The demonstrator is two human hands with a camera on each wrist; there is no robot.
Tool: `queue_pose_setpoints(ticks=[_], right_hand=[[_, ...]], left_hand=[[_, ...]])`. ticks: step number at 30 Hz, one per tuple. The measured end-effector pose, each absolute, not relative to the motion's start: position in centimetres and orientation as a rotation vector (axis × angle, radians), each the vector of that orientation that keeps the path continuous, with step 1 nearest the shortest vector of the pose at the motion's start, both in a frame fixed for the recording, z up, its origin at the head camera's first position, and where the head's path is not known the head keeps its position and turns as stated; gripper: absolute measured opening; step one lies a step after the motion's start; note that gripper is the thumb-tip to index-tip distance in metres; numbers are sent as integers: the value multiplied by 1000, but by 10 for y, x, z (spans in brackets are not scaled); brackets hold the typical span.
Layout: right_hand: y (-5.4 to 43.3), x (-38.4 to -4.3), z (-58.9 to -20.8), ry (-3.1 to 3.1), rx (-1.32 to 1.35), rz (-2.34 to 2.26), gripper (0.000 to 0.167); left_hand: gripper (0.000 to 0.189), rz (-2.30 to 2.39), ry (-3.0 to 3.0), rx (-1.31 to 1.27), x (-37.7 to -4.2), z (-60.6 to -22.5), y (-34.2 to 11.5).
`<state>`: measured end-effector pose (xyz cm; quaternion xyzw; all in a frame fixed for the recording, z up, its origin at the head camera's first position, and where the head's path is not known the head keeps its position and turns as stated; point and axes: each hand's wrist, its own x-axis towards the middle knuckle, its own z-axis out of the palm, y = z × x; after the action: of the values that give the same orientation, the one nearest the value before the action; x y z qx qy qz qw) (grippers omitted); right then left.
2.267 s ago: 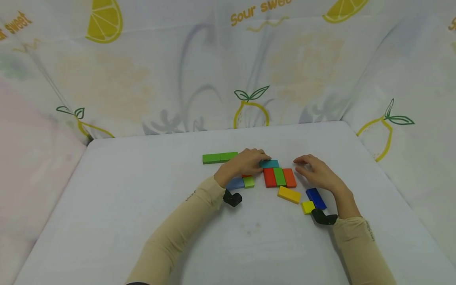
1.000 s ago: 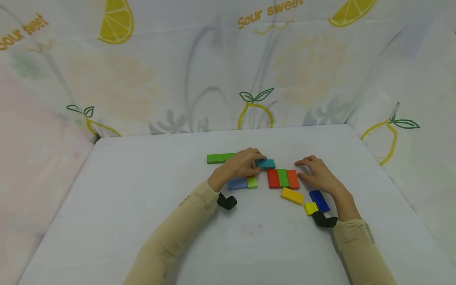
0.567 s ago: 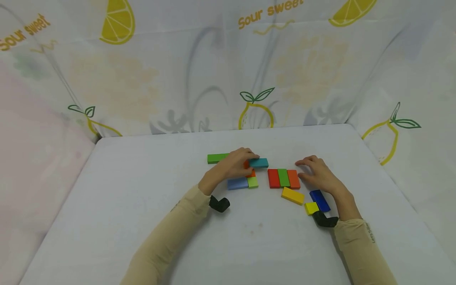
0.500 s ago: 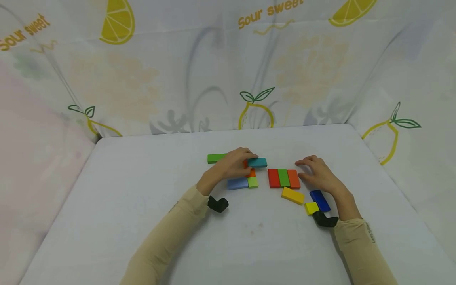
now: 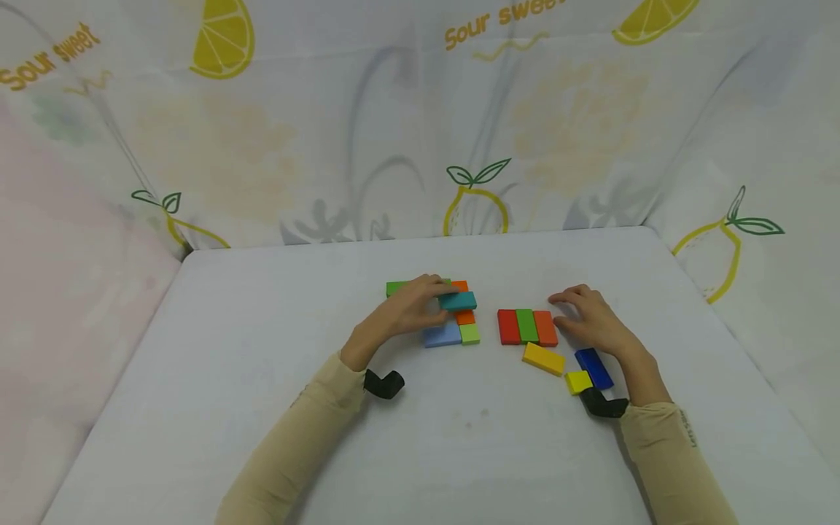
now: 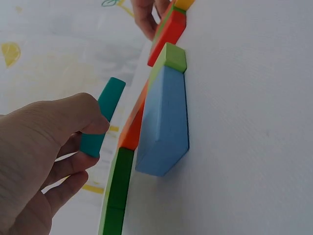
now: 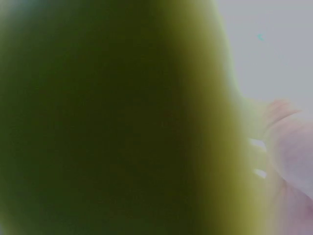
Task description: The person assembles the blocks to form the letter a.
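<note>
My left hand [image 5: 402,309] pinches a teal block [image 5: 459,301] between thumb and fingers. In the left wrist view the teal block [image 6: 112,97] is apart from the blocks beside it. Around the hand in the head view lie a green row [image 5: 397,287], orange pieces [image 5: 465,318], a light blue block [image 5: 442,335] and a light green one [image 5: 469,334]; the hand partly covers them. My right hand [image 5: 593,321], fingers loosely bent and holding nothing, rests beside a red-orange block [image 5: 546,328]. That block joins a green block [image 5: 527,325] and a red block [image 5: 508,327] side by side.
A yellow-orange block [image 5: 544,359], a small yellow block [image 5: 578,382] and a dark blue block [image 5: 594,368] lie near the right wrist on the white table [image 5: 459,452]. A large blurred yellow and dark shape [image 7: 112,117] blocks most of the right wrist view.
My left hand has carried the teal block leftward, from behind the red, green and red-orange trio to over the left-hand group. The right hand has stayed nearly still.
</note>
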<state>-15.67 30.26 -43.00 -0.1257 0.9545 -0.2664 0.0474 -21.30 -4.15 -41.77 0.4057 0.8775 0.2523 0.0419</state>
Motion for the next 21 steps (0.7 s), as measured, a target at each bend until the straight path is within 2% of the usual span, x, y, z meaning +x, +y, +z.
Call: queue_pose_setpoints(ticks=[21], right_hand=[[303, -157, -432, 2902, -372, -836, 35]], left_hand=[[42, 797, 2758, 1180, -197, -425, -86]])
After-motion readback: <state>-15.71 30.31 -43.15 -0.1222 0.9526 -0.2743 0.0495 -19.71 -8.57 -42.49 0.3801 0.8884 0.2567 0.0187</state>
